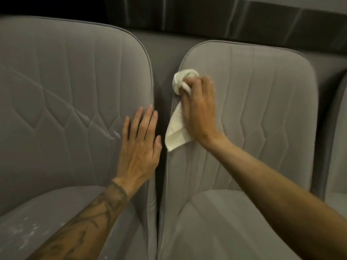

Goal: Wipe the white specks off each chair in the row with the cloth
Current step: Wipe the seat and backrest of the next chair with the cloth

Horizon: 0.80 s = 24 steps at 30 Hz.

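From the head camera, two grey upholstered chairs stand side by side, with a narrow dark gap between their backrests. The right hand point(199, 109) is pressed against the upper left part of the right chair point(262, 119), close to its piped edge. Its fingers are curled tight round a white cloth point(176, 132). One bunched end of the cloth sticks out above the knuckles against the backrest, and a flat, folded tail hangs below the palm over the gap. The left hand point(139, 145) lies flat on the right edge of the left chair point(65, 91), fingers straight and slightly spread, pointing up the backrest, and it holds nothing. Its fingertips sit just beside the piping at the gap. The tattooed forearm point(90, 222) crosses over the near right part of that chair's seat cushion. Just left of the left hand, white streaks point(112, 135) mark the backrest along its stitched diamond seams. White specks point(24, 233) are scattered on the near left part of the same chair's seat. The backrest of the right chair looks mostly free of marks, though faint pale lines along its stitching are too soft to judge. At the far right edge a sliver of a third chair point(338, 137) shows. Behind the row, a dark curtain point(206, 15) runs across the top.
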### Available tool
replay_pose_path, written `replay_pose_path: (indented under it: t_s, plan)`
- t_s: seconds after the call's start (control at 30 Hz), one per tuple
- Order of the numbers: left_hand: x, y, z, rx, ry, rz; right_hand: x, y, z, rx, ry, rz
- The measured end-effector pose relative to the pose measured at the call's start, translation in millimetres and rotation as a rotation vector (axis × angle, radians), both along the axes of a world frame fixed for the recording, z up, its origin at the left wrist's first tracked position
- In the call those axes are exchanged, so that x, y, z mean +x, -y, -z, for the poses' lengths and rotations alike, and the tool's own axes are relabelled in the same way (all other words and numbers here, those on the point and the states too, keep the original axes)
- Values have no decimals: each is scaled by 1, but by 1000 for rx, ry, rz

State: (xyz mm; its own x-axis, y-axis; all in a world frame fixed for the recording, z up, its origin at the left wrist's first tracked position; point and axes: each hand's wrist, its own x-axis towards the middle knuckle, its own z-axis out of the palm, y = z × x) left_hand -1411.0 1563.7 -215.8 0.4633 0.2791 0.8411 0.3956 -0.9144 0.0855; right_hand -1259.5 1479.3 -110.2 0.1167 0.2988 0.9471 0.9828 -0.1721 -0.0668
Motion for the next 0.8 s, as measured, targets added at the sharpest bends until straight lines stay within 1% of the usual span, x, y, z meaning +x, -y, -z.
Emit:
replay_pose_path:
  t_s: [0.07,0.13,0.2,0.23,0.3,0.37,0.4,0.43,0.5,0.63,0.7,0.73,0.8]
  plan:
    - [-10,2,16,15,-17,-40,-16,14,45,-82,28,-92]
    - [-13,2,23,24,-27,-62,-30,38,98,-209,81,-175]
    - [-12,4,26,20,-25,-64,-34,55,121,-299,145,-194]
    - [-11,5,27,20,-18,-66,-28,54,112,-316,184,-184]
    - [-10,6,27,23,-10,-69,-13,32,66,-243,196,-115]
    - [-10,5,27,20,-14,-73,0,5,4,-77,101,-16]
    - [-10,5,26,19,-13,-72,2,-4,-18,-12,53,23]
    - [-10,4,26,15,-11,-69,2,-9,-25,16,23,33]
    - [-10,5,27,8,-11,-59,-6,-1,4,-24,21,-18]
    - [-10,4,28,16,-19,-71,-44,58,135,-264,-20,-143]
    - [-10,3,28,-1,-18,-75,-63,86,179,-406,-23,-194]
    - [-9,4,28,-8,-19,-72,-66,93,188,-453,-11,-207]
    - [-9,5,28,-2,-22,-78,-59,89,174,-453,1,-209]
